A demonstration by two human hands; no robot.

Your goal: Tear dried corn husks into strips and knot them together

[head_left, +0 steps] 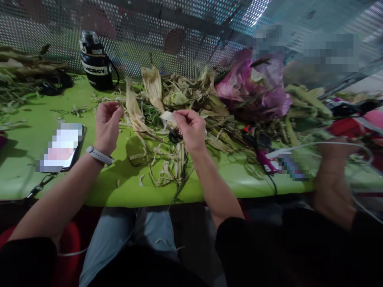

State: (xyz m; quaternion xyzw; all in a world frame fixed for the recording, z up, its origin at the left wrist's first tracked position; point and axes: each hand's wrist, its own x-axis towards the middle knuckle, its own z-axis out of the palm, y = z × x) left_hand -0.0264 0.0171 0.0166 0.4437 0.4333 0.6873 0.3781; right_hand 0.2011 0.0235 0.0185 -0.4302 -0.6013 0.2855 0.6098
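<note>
My right hand [191,128] is raised over the green table [42,179], its fingers pinched on a pale strip of dried corn husk [167,116]. My left hand [107,123], with a white wristband, hovers a little to the left with fingers curled; whether they hold anything is hidden. Between and behind the hands lies a heap of dried husks [149,103], and loose husk strips [167,167] hang toward the table's front edge.
A phone [62,147] lies left of my left arm. A black bottle [95,59] stands at the back by a perforated metal screen. A pink-purple bag [254,85] sits in the husk pile. Another person's arm [332,183] rests at the right among cables.
</note>
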